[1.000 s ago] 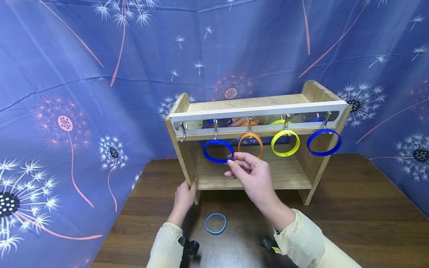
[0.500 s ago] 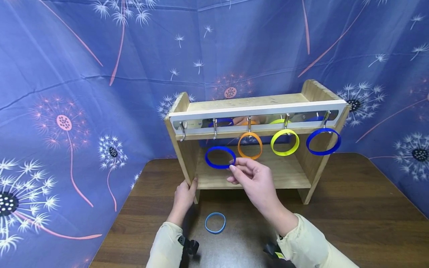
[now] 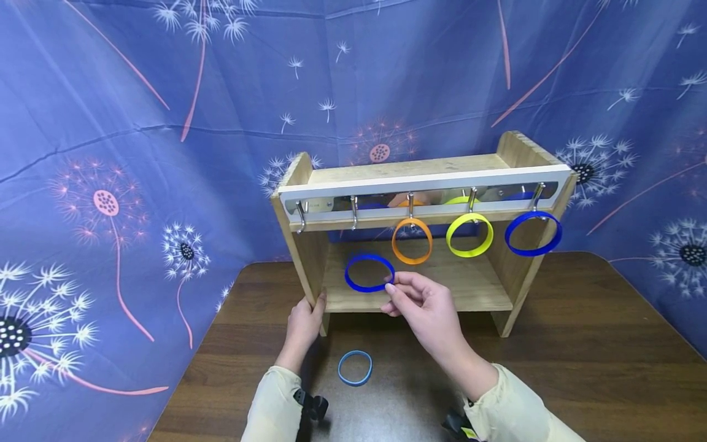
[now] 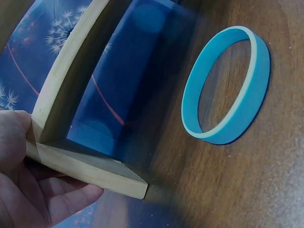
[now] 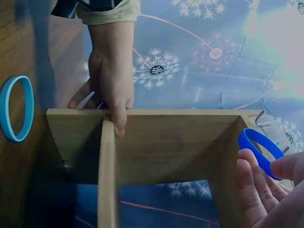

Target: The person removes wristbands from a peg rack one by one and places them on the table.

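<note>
My right hand (image 3: pixel 428 313) pinches a dark blue silicone wristband (image 3: pixel 364 289) by its right edge, thumb against fingers. The band is held in front of the lower board of a small wooden shelf (image 3: pixel 453 294), below the second hook (image 3: pixel 354 212) from the left, apart from it. With my left hand (image 3: pixel 302 325) I grip the shelf's left side panel low down; in the left wrist view the thumb and fingers lie on either side of the wood. A light blue wristband (image 4: pixel 260 90) lies on the table in front of the shelf.
An orange wristband (image 3: pixel 414 261), a yellow wristband (image 3: pixel 469 254) and another dark blue wristband (image 3: pixel 530 252) hang from hooks on the shelf's white-framed rail (image 3: pixel 375 185). The leftmost hook (image 3: pixel 301 216) is bare. A patterned blue cloth (image 3: pixel 221 80) hangs behind the brown table (image 3: pixel 607 344).
My right hand has brought the dark blue wristband off the second hook, down and slightly right. The left hand stays on the side panel.
</note>
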A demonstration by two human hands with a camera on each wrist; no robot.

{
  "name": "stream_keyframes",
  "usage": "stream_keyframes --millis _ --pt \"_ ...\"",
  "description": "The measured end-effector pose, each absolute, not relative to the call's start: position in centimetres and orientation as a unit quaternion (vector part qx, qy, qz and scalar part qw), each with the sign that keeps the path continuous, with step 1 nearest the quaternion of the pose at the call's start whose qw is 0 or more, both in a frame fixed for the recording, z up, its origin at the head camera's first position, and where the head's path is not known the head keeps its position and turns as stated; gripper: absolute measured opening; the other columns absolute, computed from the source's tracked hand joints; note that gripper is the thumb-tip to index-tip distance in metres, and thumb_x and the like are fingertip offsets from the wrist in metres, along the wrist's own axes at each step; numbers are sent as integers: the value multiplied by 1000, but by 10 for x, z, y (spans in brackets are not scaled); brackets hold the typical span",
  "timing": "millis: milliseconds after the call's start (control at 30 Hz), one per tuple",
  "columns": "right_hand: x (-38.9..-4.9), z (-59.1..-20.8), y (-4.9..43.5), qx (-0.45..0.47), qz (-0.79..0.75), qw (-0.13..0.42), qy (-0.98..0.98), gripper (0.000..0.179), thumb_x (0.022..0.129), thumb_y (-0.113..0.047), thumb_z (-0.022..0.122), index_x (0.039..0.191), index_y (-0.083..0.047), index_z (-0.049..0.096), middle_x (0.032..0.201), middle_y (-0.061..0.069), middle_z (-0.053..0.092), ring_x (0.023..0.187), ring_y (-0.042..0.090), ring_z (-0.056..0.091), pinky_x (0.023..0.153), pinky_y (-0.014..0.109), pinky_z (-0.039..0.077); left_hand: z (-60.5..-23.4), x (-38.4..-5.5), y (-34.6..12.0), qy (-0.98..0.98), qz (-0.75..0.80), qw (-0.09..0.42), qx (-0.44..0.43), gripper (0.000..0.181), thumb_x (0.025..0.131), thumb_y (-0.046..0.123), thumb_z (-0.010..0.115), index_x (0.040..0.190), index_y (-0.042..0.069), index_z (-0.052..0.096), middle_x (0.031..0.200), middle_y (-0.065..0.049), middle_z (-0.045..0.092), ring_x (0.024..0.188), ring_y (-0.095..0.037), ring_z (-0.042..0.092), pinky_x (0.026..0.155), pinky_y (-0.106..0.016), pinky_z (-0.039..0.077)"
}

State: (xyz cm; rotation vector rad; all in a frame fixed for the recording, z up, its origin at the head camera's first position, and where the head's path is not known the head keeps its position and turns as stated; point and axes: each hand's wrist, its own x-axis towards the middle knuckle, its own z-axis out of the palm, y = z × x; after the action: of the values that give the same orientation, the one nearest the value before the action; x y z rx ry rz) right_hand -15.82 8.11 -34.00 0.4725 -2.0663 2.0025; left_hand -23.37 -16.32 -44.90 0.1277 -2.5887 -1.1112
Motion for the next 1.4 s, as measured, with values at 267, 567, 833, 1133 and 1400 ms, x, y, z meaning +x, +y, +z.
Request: stream_keyframes --millis 267,567,833,1133,1400 --pt "-156 -356 88 147 682 104 -709 19 93 -8 66 105 7 65 86 13 73 69 25 71 68 30 56 -451 -234 -163 -905 -391 162 45 36 98 38 54 75 11 59 76 -13 64 74 -36 61 68 -51 46" --pt "-156 -373 94 125 680 95 -717 17 93 -4 64 105 9 64 85 15 73 66 21 70 65 31 56 -451 -234 -164 -905 -389 163 46 36 98 38 53 76 11 59 75 -12 64 73 -35 61 68 -51 46" --pt "-154 -384 95 102 680 78 -722 19 92 -1 64 106 11 63 85 15 73 65 21 70 64 31 56 -450 -234 -164 -907 -387 161 48 35 98 39 53 77 11 61 80 -14 66 77 -38 63 71 -53 46" --pt "-149 -395 95 93 681 68 -723 17 91 -3 67 103 9 65 83 14 73 63 21 70 62 30 56 -449 -233 -163 -905 -390 163 46 35 98 37 54 77 11 60 77 -13 65 73 -36 62 69 -52 46" --pt "-150 -406 101 72 676 51 -731 12 90 -1 66 100 6 66 80 11 73 62 21 69 61 30 56 -449 -233 -163 -905 -391 163 46 35 98 38 54 79 10 62 81 -15 67 77 -39 63 70 -53 46"
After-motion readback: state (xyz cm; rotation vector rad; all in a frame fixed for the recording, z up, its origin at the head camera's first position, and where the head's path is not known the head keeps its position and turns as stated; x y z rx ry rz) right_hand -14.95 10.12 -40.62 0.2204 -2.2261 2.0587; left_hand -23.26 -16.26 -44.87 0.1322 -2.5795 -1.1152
